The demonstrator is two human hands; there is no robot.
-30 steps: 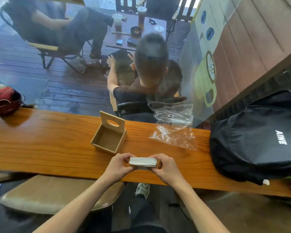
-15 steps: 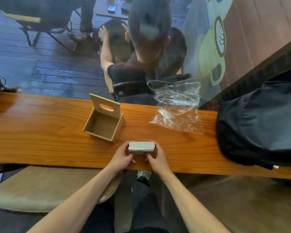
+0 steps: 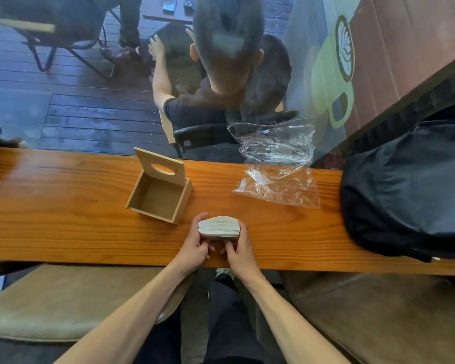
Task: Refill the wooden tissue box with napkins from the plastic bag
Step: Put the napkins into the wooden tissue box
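A stack of white napkins (image 3: 219, 226) stands on edge on the wooden counter (image 3: 63, 219), bowed into an arch. My left hand (image 3: 195, 245) grips its left end and my right hand (image 3: 238, 249) grips its right end. The wooden tissue box (image 3: 159, 195) sits just beyond and to the left, empty, with its slotted lid (image 3: 160, 168) standing upright at the back. A crumpled clear plastic bag (image 3: 276, 169) lies to the right at the counter's far edge, against the window glass.
A large black backpack (image 3: 410, 185) covers the counter's right end. Glass runs along the far edge, with a seated person (image 3: 221, 82) outside. Padded stools (image 3: 50, 306) stand below the near edge.
The napkin stack has gone from flat and level between my hands to bent upward in an arch on the counter. The view has tilted further down.
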